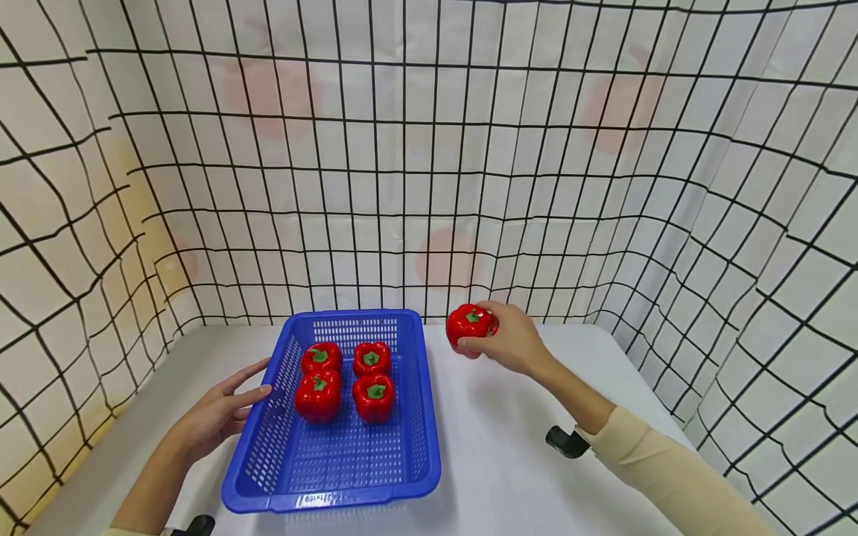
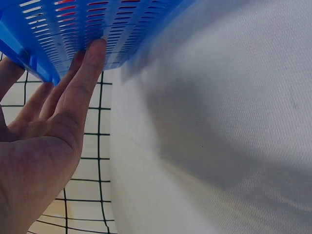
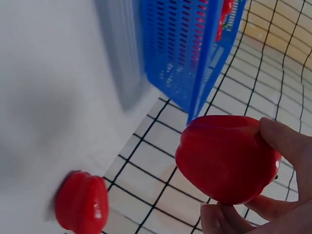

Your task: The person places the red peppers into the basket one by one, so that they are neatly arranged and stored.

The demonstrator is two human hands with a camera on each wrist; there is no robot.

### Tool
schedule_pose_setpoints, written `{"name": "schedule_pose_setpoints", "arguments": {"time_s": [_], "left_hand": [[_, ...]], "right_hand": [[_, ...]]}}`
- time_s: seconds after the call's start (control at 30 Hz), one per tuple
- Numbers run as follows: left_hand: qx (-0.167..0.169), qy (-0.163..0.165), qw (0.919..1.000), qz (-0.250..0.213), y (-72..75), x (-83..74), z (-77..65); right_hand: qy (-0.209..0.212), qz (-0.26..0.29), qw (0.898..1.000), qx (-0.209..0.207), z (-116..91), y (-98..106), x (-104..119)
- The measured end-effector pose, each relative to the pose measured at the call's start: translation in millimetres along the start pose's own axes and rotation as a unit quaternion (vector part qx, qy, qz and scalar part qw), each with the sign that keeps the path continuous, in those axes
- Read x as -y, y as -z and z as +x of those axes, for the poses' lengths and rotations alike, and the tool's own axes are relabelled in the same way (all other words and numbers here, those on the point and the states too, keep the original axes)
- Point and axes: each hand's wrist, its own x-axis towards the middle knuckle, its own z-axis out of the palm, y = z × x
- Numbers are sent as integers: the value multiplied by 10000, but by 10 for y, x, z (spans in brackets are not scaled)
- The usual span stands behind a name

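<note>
My right hand [image 1: 512, 339] grips a red bell pepper [image 1: 467, 324] with a green stem, held above the white table to the right of the blue basket [image 1: 429, 417]. In the right wrist view the thumb and fingertips pinch this pepper [image 3: 224, 158] around one end. Several more red bell peppers [image 1: 318, 397] sit inside the basket in two columns, stems up. At the basket's left side, my left hand [image 1: 213, 413] touches the rim and wall with fairly straight fingers. The left wrist view shows those fingers [image 2: 80, 87] against the slotted wall.
Another red bell pepper [image 3: 83, 202] lies on the table, seen in the right wrist view and mostly hidden behind the right hand in the head view. A black wire grid [image 1: 402, 171] rises around the back and sides of the white table [image 1: 509, 461].
</note>
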Motion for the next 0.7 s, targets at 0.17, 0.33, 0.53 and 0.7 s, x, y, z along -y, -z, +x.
{"name": "schedule_pose_setpoints", "arguments": {"time_s": [0.17,0.33,0.53,0.7], "left_hand": [[-33,26,10000,-5,-12,-17,-8],[-1,-31,10000,27,-14,-17,-9],[11,-44,10000,12,-10,-9,-3],[5,-33,10000,8,-8,-9,-3]], "right_hand": [[175,65,9998,91,16,-25,215],[263,137,9992,251,8,-69,397],[315,273,9980,472,-28,-153,596],[420,332,9962,683,-55,-269,763]]}}
